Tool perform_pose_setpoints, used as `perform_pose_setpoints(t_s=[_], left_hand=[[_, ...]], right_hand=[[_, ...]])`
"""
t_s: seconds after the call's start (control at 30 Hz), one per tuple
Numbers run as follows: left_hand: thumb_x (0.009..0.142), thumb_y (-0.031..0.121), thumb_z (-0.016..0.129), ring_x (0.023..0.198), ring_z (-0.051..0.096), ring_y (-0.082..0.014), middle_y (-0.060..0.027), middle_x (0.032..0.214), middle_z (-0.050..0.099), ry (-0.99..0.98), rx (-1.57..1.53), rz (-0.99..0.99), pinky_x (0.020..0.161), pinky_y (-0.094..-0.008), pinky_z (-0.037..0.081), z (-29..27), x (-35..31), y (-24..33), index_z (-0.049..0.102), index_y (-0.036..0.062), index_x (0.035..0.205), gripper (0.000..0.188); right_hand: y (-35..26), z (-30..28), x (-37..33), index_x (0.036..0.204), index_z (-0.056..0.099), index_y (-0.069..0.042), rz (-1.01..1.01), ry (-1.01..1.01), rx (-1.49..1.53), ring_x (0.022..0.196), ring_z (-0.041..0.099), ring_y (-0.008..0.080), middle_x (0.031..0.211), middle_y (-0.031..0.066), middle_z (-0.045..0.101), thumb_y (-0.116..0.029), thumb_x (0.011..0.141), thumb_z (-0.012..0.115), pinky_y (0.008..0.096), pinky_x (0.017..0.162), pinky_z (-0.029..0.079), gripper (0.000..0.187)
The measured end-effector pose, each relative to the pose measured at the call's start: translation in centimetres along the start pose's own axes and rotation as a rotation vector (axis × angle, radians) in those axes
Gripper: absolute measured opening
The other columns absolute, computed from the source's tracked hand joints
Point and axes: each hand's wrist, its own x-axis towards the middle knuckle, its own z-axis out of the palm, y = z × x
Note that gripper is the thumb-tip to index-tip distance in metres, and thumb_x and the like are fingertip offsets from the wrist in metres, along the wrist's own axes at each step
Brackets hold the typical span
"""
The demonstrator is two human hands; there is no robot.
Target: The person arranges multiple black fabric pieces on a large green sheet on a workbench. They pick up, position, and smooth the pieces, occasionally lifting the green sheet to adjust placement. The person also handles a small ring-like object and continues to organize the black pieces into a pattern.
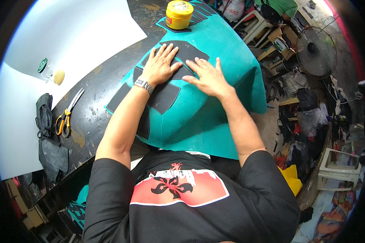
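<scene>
My left hand (161,67), a metal-banded watch on its wrist, lies flat with fingers spread on the black cut pieces. My right hand (209,77) is open over the same group, its fingertips slightly blurred; whether it touches them I cannot tell. Beneath is a large teal sheet (215,121) of leather-like material, draping over the table's near and right edges. A broad black piece (188,50) lies just beyond my fingers, and another black piece (166,99) with a small pale mark lies nearer me. My left arm partly covers further black pieces (118,98).
A yellow lidded tub (179,16) stands on the sheet's far end. Orange-handled scissors (69,115) and black scraps (52,156) lie on the dark table (94,97) at left. White sheeting (97,36) bears a small jar (48,72). A fan (316,52) and plastic stools (253,28) stand right.
</scene>
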Motion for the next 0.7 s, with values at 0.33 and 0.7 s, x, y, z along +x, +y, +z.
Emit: perform_pose_setpoints(t_s=[0.33,0.7], left_hand=[[0.07,0.013,0.082,0.144,0.032,-0.0375,-0.0155,0.151,0.042,0.095,-0.235,-0.172,0.118,-0.0524,0.023,-10.9,-23.2,2.3,0.062,0.0162,0.131,0.065],[0.075,0.0,0.07,0.14,0.041,-0.0259,-0.0037,0.148,0.048,-0.044,0.002,0.007,0.114,-0.0521,0.027,-9.6,-23.3,2.3,0.055,0.0245,0.14,0.071]], right_hand=[[-1.2,1.6,-2.2,0.143,0.047,-0.005,-0.126,0.541,0.753,0.1,0.064,0.0265,0.124,0.0171,0.062,-0.019,0.084,0.077,0.0368,0.09,0.052,0.067],[-3.7,8.8,-21.3,0.132,0.053,-0.003,-0.093,0.318,0.602,0.089,0.062,0.0274,0.11,0.014,0.064,-0.02,0.077,0.082,0.0367,0.082,0.052,0.065]])
